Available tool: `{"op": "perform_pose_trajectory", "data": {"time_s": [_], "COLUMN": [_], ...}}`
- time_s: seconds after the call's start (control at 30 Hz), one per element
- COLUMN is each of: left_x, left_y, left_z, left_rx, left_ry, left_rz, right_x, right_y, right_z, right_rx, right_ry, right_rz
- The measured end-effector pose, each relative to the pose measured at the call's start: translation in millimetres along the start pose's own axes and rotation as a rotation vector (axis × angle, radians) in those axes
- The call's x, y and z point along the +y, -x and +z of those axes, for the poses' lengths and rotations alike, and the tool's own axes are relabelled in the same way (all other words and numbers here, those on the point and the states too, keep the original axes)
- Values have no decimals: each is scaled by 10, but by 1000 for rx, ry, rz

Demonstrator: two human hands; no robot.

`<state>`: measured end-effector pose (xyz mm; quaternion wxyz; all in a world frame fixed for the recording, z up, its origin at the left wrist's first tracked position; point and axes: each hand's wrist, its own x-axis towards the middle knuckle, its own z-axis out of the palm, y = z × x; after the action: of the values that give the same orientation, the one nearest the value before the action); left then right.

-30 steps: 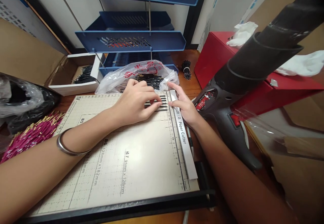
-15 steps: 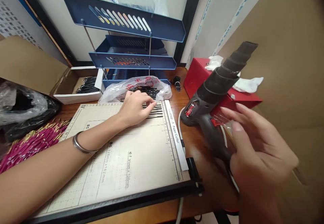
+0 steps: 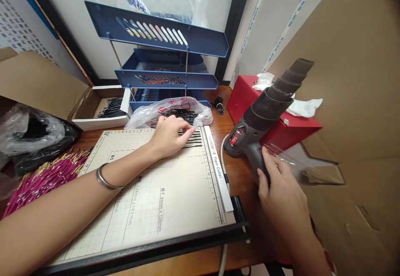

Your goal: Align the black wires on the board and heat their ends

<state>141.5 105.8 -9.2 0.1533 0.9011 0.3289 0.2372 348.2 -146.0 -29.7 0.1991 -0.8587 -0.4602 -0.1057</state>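
Observation:
My left hand (image 3: pixel 171 136) rests on the top part of the paper cutter board (image 3: pixel 178 176), its fingers closed over several short black strips (image 3: pixel 196 139) laid side by side near the ruler edge. What its fingertips pinch is partly hidden. On the right, my right hand (image 3: pixel 279 184) is wrapped round the handle of a dark grey heat gun (image 3: pixel 261 113), which stands with its stepped nozzle pointing up and to the right. Behind my left hand, a clear plastic bag (image 3: pixel 142 115) holds many thin black pieces.
A blue tiered rack (image 3: pixel 159 28) stands at the back. Beside it are a white box (image 3: pixel 100 123) and a red box (image 3: pixel 304 125) with tissues. Magenta pieces (image 3: pixel 46 180) lie at the left. A power cable runs right of the board.
My right hand has moved left and down onto the heat gun's handle and closed round it. My left hand stays on the strips. The camera view has shifted slightly.

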Motion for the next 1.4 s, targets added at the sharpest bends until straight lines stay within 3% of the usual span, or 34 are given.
{"op": "perform_pose_trajectory", "data": {"time_s": [0.07, 0.13, 0.2, 0.23, 0.27, 0.37, 0.5, 0.6, 0.77, 0.87, 0.93, 1.1, 1.17, 1.3, 1.4], "left_x": [-6, -14, -22, -26, -28, -36, -59, -91, -153, -178, -188, -221, -234, -239, -235], "left_y": [-6, -12, -17, -18, -19, -17, -19, -28, -51, -59, -62, -83, -93, -97, -97], "left_z": [-3, -10, -18, -21, -24, -29, -34, -40, -41, -43, -47, -61, -63, -59, -48], "left_rx": [-8, -10, -5, -2, -1, -12, -14, -4, 0, 5, 4, -4, -3, -9, -12], "left_ry": [0, 6, 15, 18, 19, 22, 30, 35, 31, 33, 39, 53, 56, 61, 66], "left_rz": [-3, -9, -18, -26, -36, -72, -65, -60, -77, -79, -77, -80, -79, -71, -69], "right_x": [-26, -110, -261, -354, -451, -697, -788, -733, -608, -560, -552, -574, -612, -828, -1046], "right_y": [-1, 3, -13, -41, -86, -313, -598, -641, -645, -720, -767, -802, -762, -550, -405], "right_z": [-44, -92, -131, -145, -155, -181, -218, -150, 175, 309, 338, 307, 266, 98, -85], "right_rx": [40, 188, 340, 347, 324, 31, -310, -436, -473, -515, -504, -472, -514, -535, -602], "right_ry": [-24, -145, -415, -625, -882, -1632, -2121, -2227, -2228, -2321, -2383, -2661, -2698, -2533, -2445], "right_rz": [-24, -14, 64, 115, 171, 389, 699, 637, 333, 241, 291, 578, 547, 446, 505]}}
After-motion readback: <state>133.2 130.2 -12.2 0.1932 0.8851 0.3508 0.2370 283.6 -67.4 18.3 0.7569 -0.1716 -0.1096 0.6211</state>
